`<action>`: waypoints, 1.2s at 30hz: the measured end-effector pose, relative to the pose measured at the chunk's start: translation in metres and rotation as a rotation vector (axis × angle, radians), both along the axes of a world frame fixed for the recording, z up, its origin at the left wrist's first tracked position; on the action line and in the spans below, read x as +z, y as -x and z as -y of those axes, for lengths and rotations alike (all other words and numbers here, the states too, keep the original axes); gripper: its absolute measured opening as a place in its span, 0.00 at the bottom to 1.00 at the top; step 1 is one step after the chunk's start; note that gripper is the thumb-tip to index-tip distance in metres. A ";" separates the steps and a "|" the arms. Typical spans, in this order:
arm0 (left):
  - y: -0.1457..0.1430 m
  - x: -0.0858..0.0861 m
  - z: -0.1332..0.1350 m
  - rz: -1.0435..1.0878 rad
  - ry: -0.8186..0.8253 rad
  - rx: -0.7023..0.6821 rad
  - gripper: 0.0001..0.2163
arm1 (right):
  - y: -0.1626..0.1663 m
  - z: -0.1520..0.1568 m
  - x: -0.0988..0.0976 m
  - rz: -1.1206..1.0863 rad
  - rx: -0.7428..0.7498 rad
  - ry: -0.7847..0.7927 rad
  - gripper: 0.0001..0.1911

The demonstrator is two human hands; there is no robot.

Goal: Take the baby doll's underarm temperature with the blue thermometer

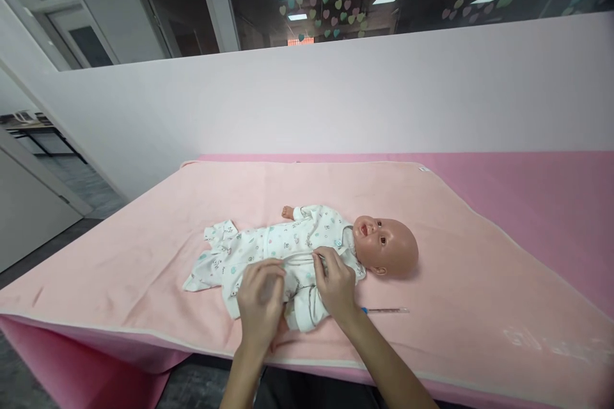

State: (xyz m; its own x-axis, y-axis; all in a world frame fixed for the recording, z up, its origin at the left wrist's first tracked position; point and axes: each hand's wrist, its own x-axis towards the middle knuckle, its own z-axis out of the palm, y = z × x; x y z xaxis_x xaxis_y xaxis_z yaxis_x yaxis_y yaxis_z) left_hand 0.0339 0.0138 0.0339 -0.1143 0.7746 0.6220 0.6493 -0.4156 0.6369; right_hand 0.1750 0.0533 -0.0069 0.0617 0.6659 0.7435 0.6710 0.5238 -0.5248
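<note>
A baby doll (386,246) lies on its back with its head toward the right, wearing white printed clothes (275,239). My left hand (259,294) is over the waist and pinches the near edge of the top between thumb and fingers. Closer to the doll's chest, my right hand (334,282) pinches the same edge, and the cloth is drawn into folds between the two. One small doll hand (288,212) pokes out of the far sleeve. The near sleeve (307,310) lies below my hands, partly covered by them.
A thin thermometer-like stick (387,310) with a blue end lies beside my right wrist. Under the doll is a peach blanket (480,281) over a pink surface (551,198). A white low wall (364,96) stands behind, and the blanket's front edge is near my body.
</note>
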 end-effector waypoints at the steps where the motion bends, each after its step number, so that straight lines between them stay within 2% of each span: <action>1: -0.006 0.002 0.007 -0.085 0.041 -0.118 0.06 | 0.000 -0.001 0.000 -0.007 0.000 0.003 0.08; 2: -0.012 0.002 0.014 -0.177 0.089 -0.220 0.06 | 0.000 -0.001 0.001 -0.016 -0.005 0.001 0.08; 4: -0.020 -0.001 0.025 -0.318 0.191 -0.316 0.08 | 0.000 0.000 0.001 -0.036 -0.042 -0.026 0.08; 7: -0.023 -0.008 0.033 -0.421 0.267 -0.290 0.10 | -0.003 0.009 -0.001 -0.056 -0.110 -0.121 0.08; 10: -0.019 -0.011 0.033 -0.492 0.311 -0.260 0.10 | -0.008 0.030 -0.003 -0.012 -0.051 -0.175 0.13; 14: -0.017 -0.011 0.034 -0.547 0.345 -0.224 0.11 | -0.015 0.056 -0.002 0.190 0.225 0.007 0.24; 17: -0.017 -0.013 0.038 -0.565 0.376 -0.203 0.12 | -0.019 0.064 -0.001 0.306 0.278 0.137 0.28; 21: -0.009 -0.015 0.034 -0.578 0.393 -0.222 0.14 | -0.020 0.065 -0.001 0.408 0.238 0.156 0.29; 24: 0.000 -0.017 0.026 -0.599 0.303 -0.209 0.16 | -0.027 0.068 -0.001 0.463 0.176 0.120 0.28; 28: 0.004 -0.021 0.030 -0.627 0.187 -0.148 0.21 | -0.063 0.074 -0.010 0.472 -0.042 0.108 0.22; 30: 0.006 -0.016 0.038 -0.594 0.203 -0.139 0.23 | -0.090 0.078 -0.022 0.473 -0.189 0.129 0.19; 32: 0.007 -0.003 0.041 -0.501 0.249 -0.186 0.24 | -0.116 0.082 -0.037 0.501 -0.284 0.165 0.18; 34: 0.008 0.017 0.033 -0.366 0.307 -0.299 0.21 | -0.135 0.085 -0.052 0.513 -0.325 0.185 0.17; 36: 0.004 0.038 0.012 -0.255 0.319 -0.368 0.16 | -0.146 0.088 -0.062 0.506 -0.328 0.160 0.16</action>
